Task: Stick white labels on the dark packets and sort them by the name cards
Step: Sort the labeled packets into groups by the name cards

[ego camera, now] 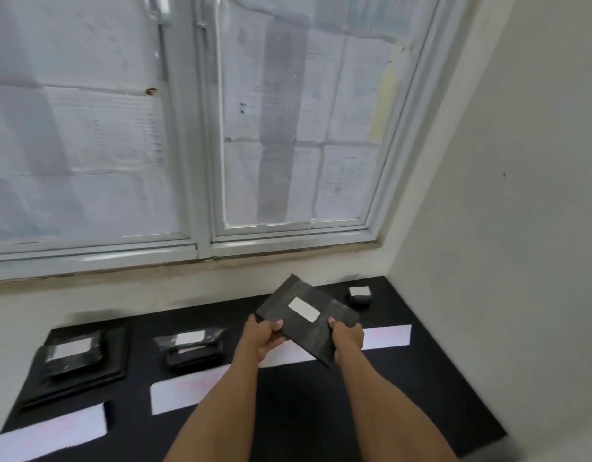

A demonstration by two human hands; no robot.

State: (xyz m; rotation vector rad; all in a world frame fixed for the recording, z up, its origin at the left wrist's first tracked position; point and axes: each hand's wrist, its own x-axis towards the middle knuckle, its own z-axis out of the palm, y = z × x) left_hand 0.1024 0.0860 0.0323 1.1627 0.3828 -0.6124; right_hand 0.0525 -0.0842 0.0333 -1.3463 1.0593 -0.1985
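The left hand (264,338) and the right hand (348,340) hold one dark packet (321,338) tilted over the black table (404,395). The fingers of each hand are curled and clamped on its near edges, thumbs on top. Its white label (304,310) sits just beyond the thumbs. A name card (388,335) lies right of the right fingers, and two labelled piles (74,353) lie well left of the left fingers.

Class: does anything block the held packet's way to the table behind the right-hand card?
Nothing visible does. Left hand and right hand hold the packet over that card; one small labelled packet lies behind.
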